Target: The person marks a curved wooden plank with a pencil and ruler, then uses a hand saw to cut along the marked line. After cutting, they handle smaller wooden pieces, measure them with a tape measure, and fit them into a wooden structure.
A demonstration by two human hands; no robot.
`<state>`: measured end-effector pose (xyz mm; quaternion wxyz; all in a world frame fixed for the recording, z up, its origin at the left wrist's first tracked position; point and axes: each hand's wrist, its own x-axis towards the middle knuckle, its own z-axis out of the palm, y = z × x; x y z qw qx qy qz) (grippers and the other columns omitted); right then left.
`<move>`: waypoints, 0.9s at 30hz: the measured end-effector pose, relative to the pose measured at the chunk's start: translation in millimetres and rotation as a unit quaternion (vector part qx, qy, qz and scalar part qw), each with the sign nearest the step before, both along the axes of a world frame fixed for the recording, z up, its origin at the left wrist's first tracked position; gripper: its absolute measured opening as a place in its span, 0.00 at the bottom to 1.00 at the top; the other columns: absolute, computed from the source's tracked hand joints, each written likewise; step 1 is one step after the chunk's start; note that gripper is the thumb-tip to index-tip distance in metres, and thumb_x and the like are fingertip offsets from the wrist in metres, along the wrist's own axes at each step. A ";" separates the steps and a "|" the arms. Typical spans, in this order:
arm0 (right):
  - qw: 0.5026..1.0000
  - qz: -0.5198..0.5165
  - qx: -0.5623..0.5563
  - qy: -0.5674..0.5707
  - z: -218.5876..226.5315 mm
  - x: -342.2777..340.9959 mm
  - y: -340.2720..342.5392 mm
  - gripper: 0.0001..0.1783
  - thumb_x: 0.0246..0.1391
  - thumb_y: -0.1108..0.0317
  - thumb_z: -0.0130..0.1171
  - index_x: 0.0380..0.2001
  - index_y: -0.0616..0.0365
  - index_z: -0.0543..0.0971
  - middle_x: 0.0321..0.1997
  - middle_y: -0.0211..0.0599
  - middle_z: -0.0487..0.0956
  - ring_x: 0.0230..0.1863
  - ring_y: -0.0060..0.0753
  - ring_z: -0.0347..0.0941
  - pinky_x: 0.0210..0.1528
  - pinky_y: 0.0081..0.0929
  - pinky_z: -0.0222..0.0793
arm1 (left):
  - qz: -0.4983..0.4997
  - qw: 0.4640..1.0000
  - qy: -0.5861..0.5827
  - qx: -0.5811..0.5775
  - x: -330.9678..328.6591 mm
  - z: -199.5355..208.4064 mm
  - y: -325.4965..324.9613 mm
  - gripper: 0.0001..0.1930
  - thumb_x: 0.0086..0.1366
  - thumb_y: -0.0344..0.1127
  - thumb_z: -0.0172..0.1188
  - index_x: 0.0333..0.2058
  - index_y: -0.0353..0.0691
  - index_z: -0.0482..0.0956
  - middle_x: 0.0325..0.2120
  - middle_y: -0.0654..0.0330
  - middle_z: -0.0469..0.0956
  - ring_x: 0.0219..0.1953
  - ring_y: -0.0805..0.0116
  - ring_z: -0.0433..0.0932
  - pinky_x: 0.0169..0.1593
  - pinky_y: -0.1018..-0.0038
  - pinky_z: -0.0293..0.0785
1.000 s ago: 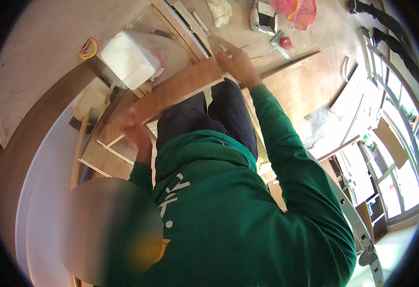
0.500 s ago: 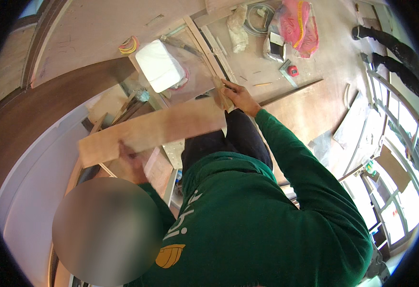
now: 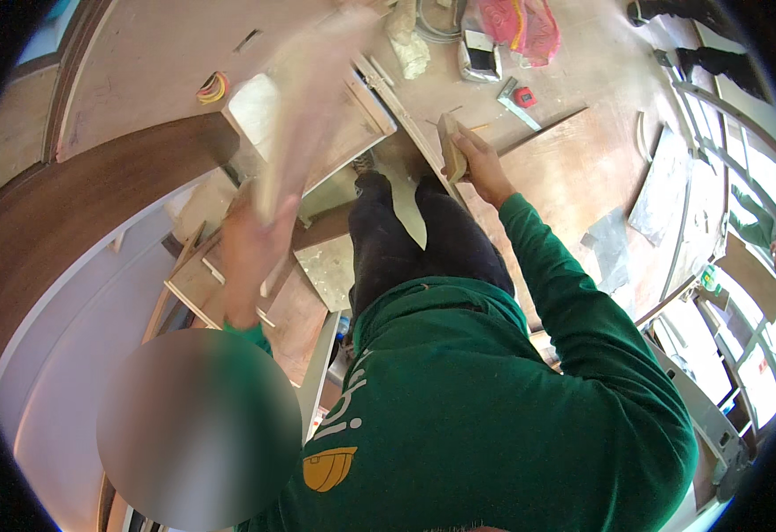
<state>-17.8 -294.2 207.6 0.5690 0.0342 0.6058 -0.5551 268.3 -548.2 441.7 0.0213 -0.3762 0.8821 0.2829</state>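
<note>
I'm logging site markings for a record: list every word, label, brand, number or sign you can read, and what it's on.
Green top: white lettering and a yellow emblem; wording not copied here.
Pink bag: printed lettering beside a yellow stripe; not copied.
Red tape measure: any print too small to read.
Board in the left hand: blurred, nothing readable.

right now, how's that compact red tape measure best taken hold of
Likely take the compact red tape measure across its body, from the right: it looks rounded, and the silver metal square lies along its left. The right hand is nearer, but its grip is on a tan wooden block.
</note>
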 end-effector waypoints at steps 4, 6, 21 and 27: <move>0.998 -0.052 0.016 -0.009 12.4 -20.5 6.2 0.34 0.74 0.54 0.56 0.77 0.53 0.65 0.46 0.39 0.82 0.34 0.40 0.85 0.31 0.35 0.84 | -0.159 0.968 -0.184 -0.061 -36.8 -108.3 11.2 0.33 0.67 0.34 0.63 0.71 0.54 0.70 0.52 0.52 0.81 0.44 0.46 0.87 0.41 0.50 0.84; 0.998 -0.059 0.001 0.005 5.1 -26.0 6.0 0.33 0.74 0.54 0.57 0.76 0.53 0.67 0.45 0.38 0.81 0.33 0.38 0.85 0.30 0.35 0.84 | -0.218 0.952 -0.195 -0.088 -31.4 -160.0 6.8 0.34 0.67 0.33 0.62 0.72 0.55 0.68 0.54 0.53 0.79 0.42 0.47 0.87 0.41 0.52 0.85; 0.984 0.139 0.109 0.023 -10.0 18.7 -86.0 0.32 0.67 0.50 0.63 0.71 0.46 0.76 0.43 0.34 0.84 0.36 0.28 0.83 0.35 0.32 0.86 | -0.176 0.957 -0.231 -0.022 29.0 -228.7 -27.6 0.31 0.65 0.25 0.58 0.68 0.53 0.73 0.54 0.54 0.80 0.47 0.47 0.85 0.48 0.53 0.84; 0.974 0.181 0.114 0.077 -19.6 20.6 -92.9 0.34 0.68 0.51 0.62 0.72 0.53 0.74 0.43 0.35 0.85 0.37 0.27 0.82 0.38 0.29 0.81 | -0.244 0.963 -0.114 -0.009 27.2 -272.1 -24.6 0.29 0.66 0.29 0.61 0.67 0.43 0.72 0.62 0.52 0.76 0.57 0.45 0.80 0.58 0.53 0.79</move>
